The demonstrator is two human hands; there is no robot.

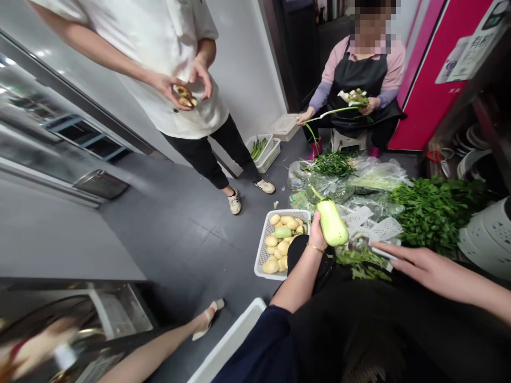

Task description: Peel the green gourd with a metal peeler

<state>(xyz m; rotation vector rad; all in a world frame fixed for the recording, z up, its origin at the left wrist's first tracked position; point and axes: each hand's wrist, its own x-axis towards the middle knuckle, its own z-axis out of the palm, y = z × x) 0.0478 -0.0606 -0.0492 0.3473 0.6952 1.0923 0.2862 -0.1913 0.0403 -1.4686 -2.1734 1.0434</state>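
Observation:
My left hand (316,233) is closed around a pale green squash (334,223), its stem pointing up and away from me. In my right hand (417,261) is a light grey flat tool (384,251), its index finger stretched along the top. Blur hides whether that tool is a knife or a peeler; its far end lies just right of the squash, apart from it. Below and between my hands are green peelings or leaves (365,264). Left of my left hand stands a white basket (262,255) of peeled potatoes (271,265), with another pale green squash (282,232) among them.
Bagged greens (377,175) and leafy herbs (433,213) cover the floor ahead. A seated co-worker (359,69) holds long-stemmed vegetables. Another person (159,64) stands at left, holding small brownish pieces. White buckets (485,239) stand right; a white bin (231,340) is near my left side.

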